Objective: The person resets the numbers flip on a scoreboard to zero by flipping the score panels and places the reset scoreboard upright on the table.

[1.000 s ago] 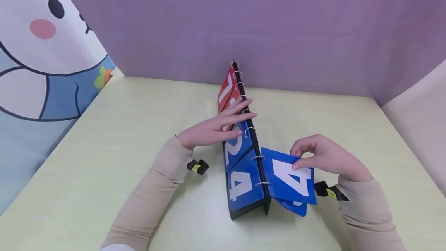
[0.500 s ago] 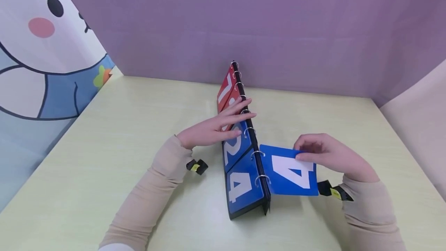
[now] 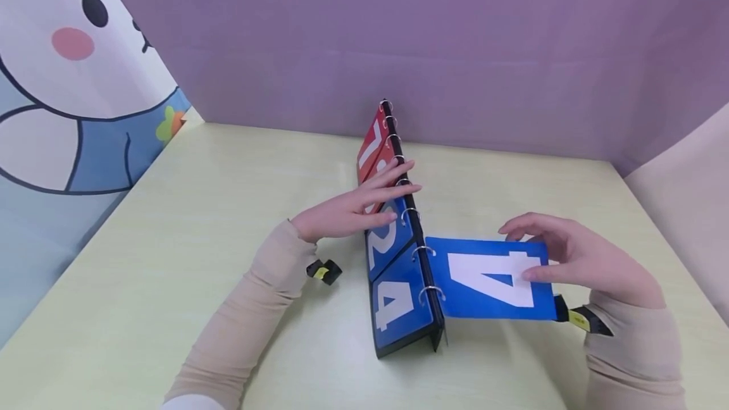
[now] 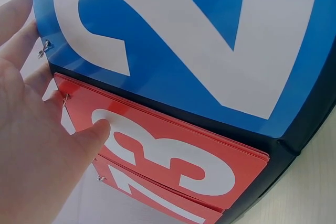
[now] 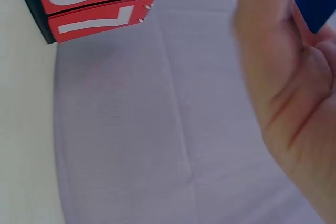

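Observation:
A black flip scoreboard (image 3: 404,339) stands like a tent on the table, its cards hung on metal rings. Its left face shows red cards at the far end, then a blue 2 (image 3: 378,248) and a blue 4 (image 3: 393,309). My left hand (image 3: 347,211) lies across the top edge with straight fingers; in the left wrist view its thumb overlaps the red 3 card (image 4: 205,171). On the other side, my right hand (image 3: 592,264) pinches a blue number card (image 3: 455,305) showing another 4, thumb on top. This card extends nearly flat from the rings.
The pale table (image 3: 273,163) ends at a purple cloth wall (image 3: 353,30) behind the scoreboard's far end. A cartoon-printed cloth (image 3: 102,150) hangs at the left. Black straps with yellow labels show at both wrists.
My right hand has moved right, drawing the blue 4 card from a drooping slant to nearly flat. The lower card beneath it has dropped from sight. My left hand stays in place.

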`<state>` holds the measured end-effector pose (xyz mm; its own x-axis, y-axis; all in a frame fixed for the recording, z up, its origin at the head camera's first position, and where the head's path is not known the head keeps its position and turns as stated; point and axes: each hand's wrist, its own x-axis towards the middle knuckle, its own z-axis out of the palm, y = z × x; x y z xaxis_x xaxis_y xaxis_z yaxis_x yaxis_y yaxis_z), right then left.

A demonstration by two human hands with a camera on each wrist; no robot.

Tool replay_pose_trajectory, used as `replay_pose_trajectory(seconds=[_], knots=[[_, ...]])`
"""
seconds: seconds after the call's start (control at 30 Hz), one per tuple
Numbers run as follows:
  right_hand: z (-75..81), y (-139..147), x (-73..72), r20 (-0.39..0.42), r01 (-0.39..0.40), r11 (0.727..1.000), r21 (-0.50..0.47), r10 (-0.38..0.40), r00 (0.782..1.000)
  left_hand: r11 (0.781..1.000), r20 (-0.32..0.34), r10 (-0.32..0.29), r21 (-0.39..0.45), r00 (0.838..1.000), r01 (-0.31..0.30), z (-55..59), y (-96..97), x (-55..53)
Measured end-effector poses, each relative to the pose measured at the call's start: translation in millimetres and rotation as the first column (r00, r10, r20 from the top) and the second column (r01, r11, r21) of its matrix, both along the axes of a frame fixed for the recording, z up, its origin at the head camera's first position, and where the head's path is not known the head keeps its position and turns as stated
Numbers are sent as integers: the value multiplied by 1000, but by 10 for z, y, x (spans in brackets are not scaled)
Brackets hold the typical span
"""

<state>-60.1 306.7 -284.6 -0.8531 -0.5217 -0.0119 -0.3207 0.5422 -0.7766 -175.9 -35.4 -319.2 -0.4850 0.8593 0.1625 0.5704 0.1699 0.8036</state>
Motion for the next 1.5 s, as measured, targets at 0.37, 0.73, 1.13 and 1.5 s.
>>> replay_pose_trajectory(seconds=[0.37, 0.73, 1.13, 1.5], knots=[[29, 149, 92, 48, -101, 891, -443, 136, 990, 1000, -2, 6, -3, 1000, -6, -2, 8, -3], [45, 92, 68, 35, -196, 473, -859, 436, 899, 1000, -13, 13, -9, 1000, -13, -7, 9, -5], [171, -533, 558, -12, 171, 658, -733, -264, 965, 1000, -12, 9, -1, 1000, -9, -17, 4, -5], [-35, -1293, 567, -336, 29, 716, -697, -363, 869, 1000, -26, 8, 5, 1000, -7, -8, 3, -16]])
